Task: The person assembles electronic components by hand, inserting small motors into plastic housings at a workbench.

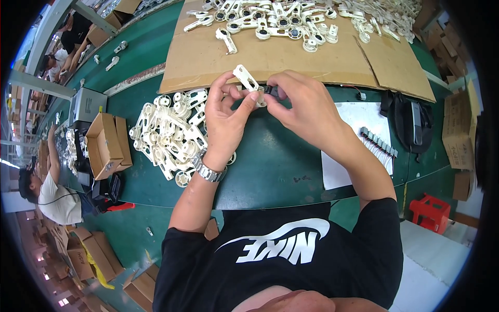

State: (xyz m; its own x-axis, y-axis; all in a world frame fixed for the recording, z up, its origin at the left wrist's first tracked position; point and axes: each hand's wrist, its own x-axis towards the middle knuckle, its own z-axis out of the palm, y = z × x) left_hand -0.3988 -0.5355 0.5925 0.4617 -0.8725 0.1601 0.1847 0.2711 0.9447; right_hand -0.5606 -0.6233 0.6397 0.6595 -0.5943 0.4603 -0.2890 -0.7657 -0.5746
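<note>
Between the fingers and thumb of my left hand (227, 106) is a white plastic housing (246, 78), its slotted arm tilted up and to the left. My right hand (301, 104) pinches a small black part (271, 90) against the housing's lower end; fingers partly hide where the two meet. Left of my left hand lies a pile of similar white housings (166, 130) on the green table. To the right, a row of small black-and-grey parts with thin wires (378, 143) rests on a white sheet (338, 171).
A cardboard sheet (202, 57) across the far side bears many white housings with dark round inserts (283, 22). A black pouch (416, 125) lies at the right, near a red stool (430, 212). An open cardboard box (106, 145) stands left; co-workers (54, 195) are farther left.
</note>
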